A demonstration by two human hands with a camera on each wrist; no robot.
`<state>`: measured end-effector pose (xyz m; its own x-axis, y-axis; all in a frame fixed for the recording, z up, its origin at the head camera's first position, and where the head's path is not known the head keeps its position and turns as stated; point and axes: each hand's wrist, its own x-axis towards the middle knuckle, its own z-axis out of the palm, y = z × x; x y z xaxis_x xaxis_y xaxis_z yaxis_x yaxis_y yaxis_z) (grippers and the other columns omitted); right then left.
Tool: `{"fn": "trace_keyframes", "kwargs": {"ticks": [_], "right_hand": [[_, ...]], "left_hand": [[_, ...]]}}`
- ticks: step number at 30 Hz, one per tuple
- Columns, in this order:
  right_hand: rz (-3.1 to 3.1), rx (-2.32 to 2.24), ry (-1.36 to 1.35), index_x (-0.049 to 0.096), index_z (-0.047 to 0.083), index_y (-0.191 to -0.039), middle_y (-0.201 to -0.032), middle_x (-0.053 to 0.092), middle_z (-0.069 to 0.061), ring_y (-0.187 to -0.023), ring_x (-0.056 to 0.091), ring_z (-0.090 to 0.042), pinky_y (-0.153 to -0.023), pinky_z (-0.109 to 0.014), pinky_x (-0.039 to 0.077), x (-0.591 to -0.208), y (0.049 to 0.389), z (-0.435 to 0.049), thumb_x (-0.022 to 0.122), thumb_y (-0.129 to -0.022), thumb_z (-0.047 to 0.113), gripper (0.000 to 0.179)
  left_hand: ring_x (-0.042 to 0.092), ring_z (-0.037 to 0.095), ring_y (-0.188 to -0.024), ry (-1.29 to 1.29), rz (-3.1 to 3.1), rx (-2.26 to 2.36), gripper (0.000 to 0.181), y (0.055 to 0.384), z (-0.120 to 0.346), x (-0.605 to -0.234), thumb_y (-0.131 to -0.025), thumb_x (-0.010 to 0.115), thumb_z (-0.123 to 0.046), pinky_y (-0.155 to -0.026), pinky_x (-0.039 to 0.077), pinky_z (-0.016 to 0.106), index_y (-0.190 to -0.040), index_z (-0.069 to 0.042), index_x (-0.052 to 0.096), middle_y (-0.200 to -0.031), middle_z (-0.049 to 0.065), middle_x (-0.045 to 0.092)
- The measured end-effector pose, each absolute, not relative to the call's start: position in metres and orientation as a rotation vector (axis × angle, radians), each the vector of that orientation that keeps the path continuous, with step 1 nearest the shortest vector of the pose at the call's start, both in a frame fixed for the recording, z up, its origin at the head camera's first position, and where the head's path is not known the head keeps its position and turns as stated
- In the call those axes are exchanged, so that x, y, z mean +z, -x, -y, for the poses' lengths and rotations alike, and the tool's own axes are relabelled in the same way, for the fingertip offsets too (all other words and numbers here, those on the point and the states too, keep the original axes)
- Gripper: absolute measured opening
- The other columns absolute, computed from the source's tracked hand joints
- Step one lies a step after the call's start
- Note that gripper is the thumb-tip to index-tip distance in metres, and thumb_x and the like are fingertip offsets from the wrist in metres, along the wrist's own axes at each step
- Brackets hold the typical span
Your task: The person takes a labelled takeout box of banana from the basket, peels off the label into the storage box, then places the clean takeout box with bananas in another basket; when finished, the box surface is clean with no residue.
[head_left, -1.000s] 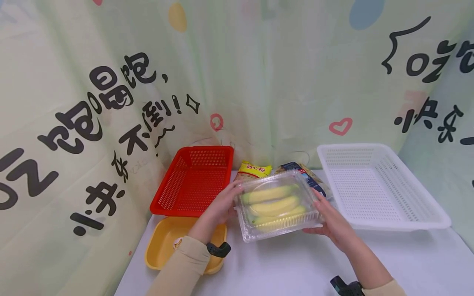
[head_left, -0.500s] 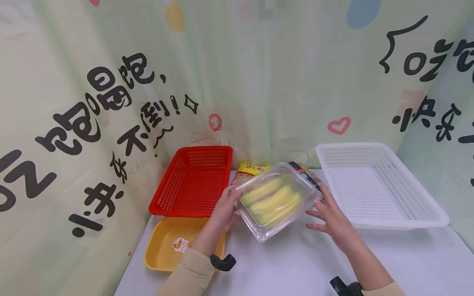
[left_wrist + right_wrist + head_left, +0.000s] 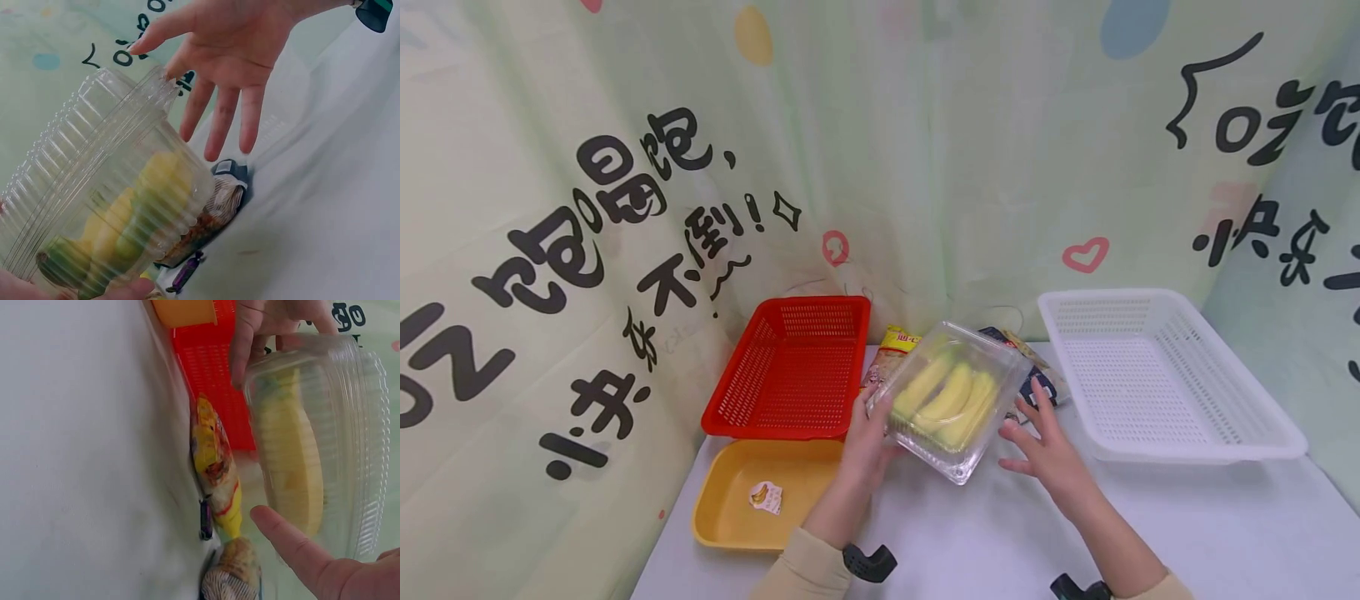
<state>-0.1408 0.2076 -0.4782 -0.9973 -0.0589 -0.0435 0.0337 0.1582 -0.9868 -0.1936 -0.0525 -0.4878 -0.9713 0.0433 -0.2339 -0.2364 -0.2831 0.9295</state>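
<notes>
A clear plastic clamshell box (image 3: 955, 400) with several bananas (image 3: 951, 396) inside is held tilted above the table. My left hand (image 3: 868, 442) grips it by its near left corner. To the right of the box my right hand (image 3: 1045, 458) is spread, fingers extended. In the left wrist view the right palm (image 3: 234, 50) faces the box, its index fingertip seeming to meet the lid edge. The right wrist view has a straight finger (image 3: 294, 540) close by the box; whether it touches is unclear. Some of the left fingers are hidden behind the box.
A red basket (image 3: 782, 429) stands back left, with a yellow basin (image 3: 726, 500) bearing a banana sticker (image 3: 766, 497) in front. On the right is a white basket (image 3: 1195, 450). Behind the box lie a yellow-topped food bag (image 3: 895, 346) and a dark blue packet (image 3: 1037, 387).
The box has turned, its near corner swinging right and its far edge rising. The right hand has let go and moved left a little. My left hand keeps its hold.
</notes>
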Motion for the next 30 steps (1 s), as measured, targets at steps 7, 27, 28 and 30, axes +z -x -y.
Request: {"fn": "trace_keyframes", "kwargs": {"ticks": [7,27,28,30], "right_hand": [[-2.257,-2.035,0.056,-0.011,0.042,-0.156,-0.165,-0.001,-0.023,-0.135,0.035,-0.059,-0.084,-0.047,0.06,-0.479,0.142,-0.193,0.055,-0.101,0.033,0.087],[-2.301,-1.923,-0.082,-0.013,0.052,-0.152,-0.164,-0.007,-0.025,-0.14,0.03,-0.055,-0.075,-0.037,0.06,-0.477,0.149,-0.187,0.058,-0.097,0.045,0.09],[-2.299,-1.92,-0.082,-0.013,0.051,-0.152,-0.164,-0.007,-0.024,-0.141,0.027,-0.054,-0.075,-0.036,0.059,-0.476,0.15,-0.189,0.058,-0.097,0.045,0.09],[-2.293,-1.915,-0.083,-0.012,0.05,-0.153,-0.165,-0.009,-0.022,-0.145,0.021,-0.052,-0.076,-0.036,0.058,-0.475,0.151,-0.191,0.057,-0.097,0.045,0.089]], "left_hand": [[0.056,0.033,-0.117,0.238,-1.729,2.488,0.066,0.185,0.044,-0.492,-0.096,0.059,-0.042,-0.084,0.057,0.054,-0.153,-0.024,0.028,-0.151,0.017,0.034],[0.059,0.031,-0.116,0.135,-1.812,2.369,0.066,0.171,0.04,-0.49,-0.093,0.064,-0.046,-0.082,0.057,0.058,-0.148,-0.028,0.033,-0.15,0.014,0.035],[0.058,0.031,-0.118,0.132,-1.849,2.326,0.066,0.172,0.042,-0.489,-0.092,0.063,-0.048,-0.083,0.057,0.059,-0.148,-0.028,0.034,-0.151,0.014,0.035],[0.055,0.032,-0.122,0.119,-1.941,2.239,0.068,0.174,0.045,-0.486,-0.091,0.062,-0.053,-0.082,0.057,0.058,-0.149,-0.029,0.034,-0.152,0.014,0.034]]}}
